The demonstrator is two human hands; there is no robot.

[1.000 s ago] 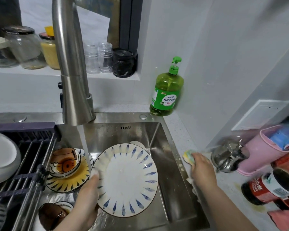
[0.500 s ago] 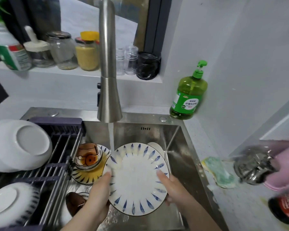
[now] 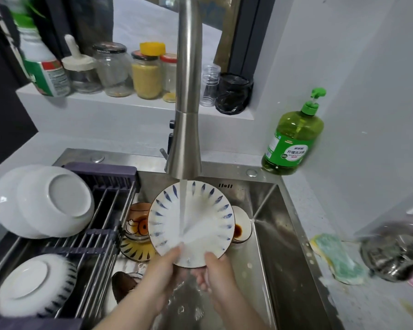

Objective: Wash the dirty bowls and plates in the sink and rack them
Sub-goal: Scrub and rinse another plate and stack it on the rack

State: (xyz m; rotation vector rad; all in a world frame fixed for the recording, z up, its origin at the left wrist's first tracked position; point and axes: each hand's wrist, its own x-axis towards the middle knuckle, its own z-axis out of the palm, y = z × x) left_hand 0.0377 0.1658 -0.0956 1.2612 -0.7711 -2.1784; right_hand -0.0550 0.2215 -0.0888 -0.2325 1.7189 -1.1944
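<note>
Both hands hold a white plate with blue dashes (image 3: 200, 217) tilted under the running tap (image 3: 186, 91) over the steel sink (image 3: 284, 246). My left hand (image 3: 160, 272) grips its lower left rim and my right hand (image 3: 217, 275) grips its lower right rim. Water runs down the plate's face. Behind it in the sink lie a brown patterned bowl (image 3: 137, 222) on a yellow plate (image 3: 134, 252), a small saucer with dark sauce (image 3: 241, 225) and a dark brown bowl (image 3: 123, 285). The rack (image 3: 100, 225) over the sink's left part holds white plates (image 3: 55, 201) and an upturned bowl (image 3: 34, 284).
A green dish soap bottle (image 3: 293, 136) stands at the sink's back right corner. A green and yellow sponge (image 3: 336, 260) lies on the right counter beside a steel pot (image 3: 396, 253). Jars (image 3: 112, 67) line the window ledge behind the tap.
My right hand left the sponge on the counter and took hold of the plate. Both hands lifted the plate under the water stream.
</note>
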